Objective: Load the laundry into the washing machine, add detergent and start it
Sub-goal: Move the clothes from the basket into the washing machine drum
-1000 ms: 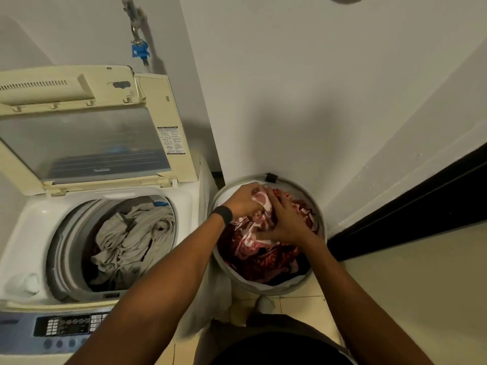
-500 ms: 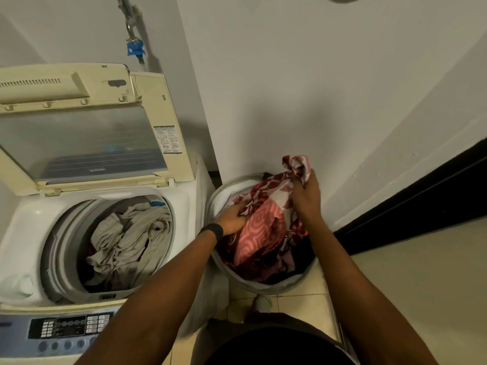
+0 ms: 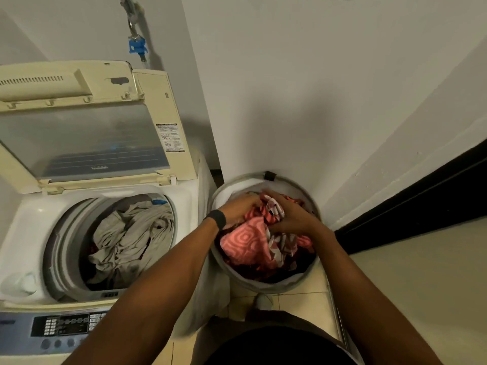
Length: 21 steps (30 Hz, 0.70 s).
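Round grey-rimmed fabric laundry basket (image 3: 264, 286) noted on tiled floor. Red-and-pink patterned cloth (image 3: 245, 242) observed inside basket, bunched over darker items. Left hand (image 3: 240, 207), black wristband (image 3: 217, 219) worn, and right hand (image 3: 292, 216) both recorded inside basket; fingers (image 3: 250, 200) curled, cloth gripped by each. White top-loading washing machine (image 3: 185, 197) located just left of basket, cream lid (image 3: 79, 143) raised; crumpled beige laundry (image 3: 131, 233) seen in drum. Grey-blue control panel (image 3: 66, 326) noted left of basket.

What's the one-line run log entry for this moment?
phase: loading | left hand: grips red patterned cloth in laundry basket | right hand: grips same cloth | washer lid: open | drum: beige laundry inside
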{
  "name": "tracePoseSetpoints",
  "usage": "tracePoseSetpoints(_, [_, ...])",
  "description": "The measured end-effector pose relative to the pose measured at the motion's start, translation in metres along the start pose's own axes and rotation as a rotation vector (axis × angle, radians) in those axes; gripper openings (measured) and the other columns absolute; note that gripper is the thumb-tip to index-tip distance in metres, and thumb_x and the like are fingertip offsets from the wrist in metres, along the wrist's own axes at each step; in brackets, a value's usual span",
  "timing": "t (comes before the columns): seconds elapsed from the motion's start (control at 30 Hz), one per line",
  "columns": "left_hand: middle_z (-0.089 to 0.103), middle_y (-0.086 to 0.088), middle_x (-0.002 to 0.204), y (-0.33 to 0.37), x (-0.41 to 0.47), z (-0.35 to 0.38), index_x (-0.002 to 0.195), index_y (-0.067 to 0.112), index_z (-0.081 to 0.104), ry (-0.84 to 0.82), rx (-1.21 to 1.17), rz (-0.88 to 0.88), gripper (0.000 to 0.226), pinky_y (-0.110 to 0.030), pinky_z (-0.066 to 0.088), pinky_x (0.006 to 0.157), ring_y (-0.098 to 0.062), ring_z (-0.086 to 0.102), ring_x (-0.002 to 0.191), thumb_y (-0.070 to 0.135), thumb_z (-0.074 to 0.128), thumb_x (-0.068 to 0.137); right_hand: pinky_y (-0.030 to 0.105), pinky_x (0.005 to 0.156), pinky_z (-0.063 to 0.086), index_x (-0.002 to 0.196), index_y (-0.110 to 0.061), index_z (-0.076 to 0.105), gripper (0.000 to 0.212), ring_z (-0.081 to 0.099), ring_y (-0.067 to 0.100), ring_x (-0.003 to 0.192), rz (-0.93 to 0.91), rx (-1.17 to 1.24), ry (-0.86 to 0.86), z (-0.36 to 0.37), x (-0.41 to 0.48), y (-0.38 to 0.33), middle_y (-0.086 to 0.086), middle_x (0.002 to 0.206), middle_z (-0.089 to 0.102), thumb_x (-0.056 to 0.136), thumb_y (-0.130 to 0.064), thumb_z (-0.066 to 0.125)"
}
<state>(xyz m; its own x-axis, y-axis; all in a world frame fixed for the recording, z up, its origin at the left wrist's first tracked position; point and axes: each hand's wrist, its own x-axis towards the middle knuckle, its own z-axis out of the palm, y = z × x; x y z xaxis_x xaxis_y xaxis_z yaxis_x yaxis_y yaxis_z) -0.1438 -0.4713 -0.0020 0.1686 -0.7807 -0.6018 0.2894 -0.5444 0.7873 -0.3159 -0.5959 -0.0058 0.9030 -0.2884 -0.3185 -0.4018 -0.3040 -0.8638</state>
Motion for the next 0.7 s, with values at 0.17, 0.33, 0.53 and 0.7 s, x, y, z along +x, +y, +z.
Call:
tracePoseSetpoints(0.17, [0.073,-0.014,0.109,-0.059,0.02,-0.014,0.107,0.01,0.073,0.247,-0.006,-0.209,0.053,-0.041,0.059,0.089,-0.029,0.069,0.101,0.053,0.042,0.107,0.042,0.102,0.051,0.128,-0.024,0.069,0.048,0.063,0.03,0.119,0.23,-0.513,-0.032,0.004,-0.002,0.018,0.007,0.125,0.07,0.08,-0.017,0.07])
tracePoseSetpoints(0.33, [0.062,-0.02,0.134,-0.151,0.06,-0.034,0.126,0.012,0.063,0.332,0.681,-0.209,0.041,-0.037,0.043,0.113,-0.04,0.056,0.128,0.022,0.063,0.086,0.057,0.113,0.033,0.135,-0.033,0.06,0.045,0.047,0.033,0.131,0.361,-0.919,-0.185,0.024,-0.013,0.028,0.002,0.139,0.054,0.091,-0.029,0.067])
tracePoseSetpoints(0.53, [0.028,-0.019,0.162,-0.198,0.078,-0.018,0.162,0.025,0.014,0.276,0.992,-0.215,0.107,-0.054,0.037,0.116,-0.042,0.035,0.145,0.051,0.078,0.081,0.063,0.116,0.022,0.144,-0.037,0.05,0.051,0.034,0.035,0.142,0.408,-1.015,-0.215,0.045,-0.016,0.038,0.003,0.153,0.04,0.095,-0.044,0.063])
tracePoseSetpoints(0.7, [0.054,-0.021,0.145,-0.139,0.053,-0.019,0.149,0.019,0.049,0.412,0.976,0.057,0.06,-0.047,0.049,0.105,-0.041,0.055,0.128,0.026,0.065,0.092,0.068,0.121,0.001,0.156,-0.043,0.026,0.097,0.019,0.038,0.152,0.499,-0.808,-0.434,0.038,-0.015,0.036,0.003,0.163,0.027,0.076,-0.055,0.08])
